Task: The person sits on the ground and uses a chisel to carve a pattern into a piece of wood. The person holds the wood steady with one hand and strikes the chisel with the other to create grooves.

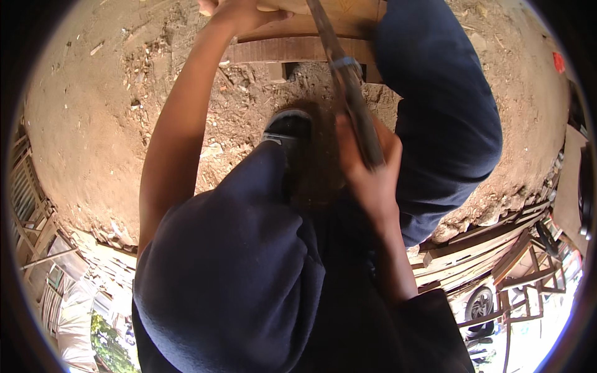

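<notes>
My right hand (pixel 370 155) is closed around the lower end of a long, narrow, dark wooden tool (pixel 348 81) with a blue band partway along it. The tool slants up and to the left, over a wooden board (pixel 336 22), and leaves the top of the picture; motion blurs it, and its kind does not show. My left hand (pixel 239 15) grips the board's left part at the top edge, thumb lying along the wood; some of its fingers are cut off. A thicker plank edge (pixel 292 50) lies under the board.
My bent right leg (pixel 441 105) in dark blue cloth is against the board's right side. A dark sandal (pixel 289 124) is on the dirt floor (pixel 93 124), which is strewn with wood chips. Stacked timber (pixel 485 248), a wooden frame (pixel 528 280) and a wheel (pixel 479 304) stand at lower right.
</notes>
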Motion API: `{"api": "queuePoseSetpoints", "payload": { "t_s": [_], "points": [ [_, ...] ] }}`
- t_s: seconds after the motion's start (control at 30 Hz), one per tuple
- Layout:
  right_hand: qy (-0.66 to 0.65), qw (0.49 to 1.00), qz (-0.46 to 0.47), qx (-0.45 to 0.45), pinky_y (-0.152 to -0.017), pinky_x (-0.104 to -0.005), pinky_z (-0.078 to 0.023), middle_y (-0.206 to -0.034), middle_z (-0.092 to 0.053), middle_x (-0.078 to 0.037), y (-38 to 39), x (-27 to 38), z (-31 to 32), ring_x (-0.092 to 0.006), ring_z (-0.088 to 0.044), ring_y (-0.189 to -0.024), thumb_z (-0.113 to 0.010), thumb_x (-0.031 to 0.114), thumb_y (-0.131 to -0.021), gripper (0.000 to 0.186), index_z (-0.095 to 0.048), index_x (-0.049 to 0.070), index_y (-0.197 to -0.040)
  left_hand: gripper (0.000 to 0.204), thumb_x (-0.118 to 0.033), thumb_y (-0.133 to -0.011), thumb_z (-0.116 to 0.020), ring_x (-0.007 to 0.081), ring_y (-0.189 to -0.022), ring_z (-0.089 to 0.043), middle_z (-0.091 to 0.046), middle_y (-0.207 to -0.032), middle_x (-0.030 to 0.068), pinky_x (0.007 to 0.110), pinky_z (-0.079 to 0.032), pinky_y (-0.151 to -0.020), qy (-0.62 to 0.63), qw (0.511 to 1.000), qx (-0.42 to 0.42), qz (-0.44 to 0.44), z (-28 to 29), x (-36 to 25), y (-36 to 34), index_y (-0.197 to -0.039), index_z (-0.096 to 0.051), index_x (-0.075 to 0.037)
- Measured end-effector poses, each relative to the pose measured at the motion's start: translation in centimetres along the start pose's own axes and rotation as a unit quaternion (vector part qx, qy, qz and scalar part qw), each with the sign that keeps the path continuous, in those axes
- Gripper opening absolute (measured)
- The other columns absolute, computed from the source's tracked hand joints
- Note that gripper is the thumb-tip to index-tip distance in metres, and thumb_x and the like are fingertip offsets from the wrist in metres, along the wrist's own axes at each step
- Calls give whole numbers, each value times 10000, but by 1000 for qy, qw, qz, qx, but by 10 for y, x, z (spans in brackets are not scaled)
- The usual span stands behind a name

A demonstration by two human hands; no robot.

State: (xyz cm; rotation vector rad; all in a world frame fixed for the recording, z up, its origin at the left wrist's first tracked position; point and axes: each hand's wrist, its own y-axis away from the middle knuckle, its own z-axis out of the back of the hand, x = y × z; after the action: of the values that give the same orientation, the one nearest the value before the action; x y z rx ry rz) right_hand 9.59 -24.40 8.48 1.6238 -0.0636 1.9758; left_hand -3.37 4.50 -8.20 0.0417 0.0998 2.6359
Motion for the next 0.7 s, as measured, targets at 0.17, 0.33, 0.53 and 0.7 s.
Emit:
{"api": "queuePoseSetpoints", "payload": {
  "t_s": [0.17, 0.33, 0.53, 0.7],
  "points": [
    [5, 1000, -1, -18, -550, -293, -449, -630, -583, -83, -18, -2, -5, -63, -534, -628, -672, 87, -932, 140, -645, -28, -857, 1133, -603, -757, -775, 440, -1527, -15, -87, -1659, 200, 659, -50, -1198, 106, 985, 135, 24, 66, -30, 6, -1596, -171, -138],
    [37, 999, 23, -27, -544, -311, -468, -626, -608, -116, 30, -13, 13, -92, -567, -588, -663, 65, -926, 131, -638, -40, -851, 1137, -600, -754, -781, 436, -1527, -23, -94, -1660, 191, 645, -61, -1204, 89, 984, -131, -82, -50, 26, -6, -1597, -170, -140],
    [12, 999, 28, -12, -492, -249, -350, -630, -498, 48, -23, -8, -8, -18, -436, -588, -666, 112, -957, 173, -623, -9, -841, 1117, -557, -756, -801, 451, -1523, -19, -100, -1654, 204, 642, -68, -1203, 131, 986, 107, 18, 62, -30, 6, -1591, -188, -139],
    [77, 997, 1, -21, -492, -239, -371, -614, -541, 1, 76, -14, 24, -18, -485, -595, -654, 42, -943, 118, -631, -40, -863, 1097, -538, -769, -799, 443, -1525, -36, -100, -1653, 205, 640, -97, -1200, 132, 984, 123, 8, 68, -33, 7, -1590, -193, -136]
  ]
}}
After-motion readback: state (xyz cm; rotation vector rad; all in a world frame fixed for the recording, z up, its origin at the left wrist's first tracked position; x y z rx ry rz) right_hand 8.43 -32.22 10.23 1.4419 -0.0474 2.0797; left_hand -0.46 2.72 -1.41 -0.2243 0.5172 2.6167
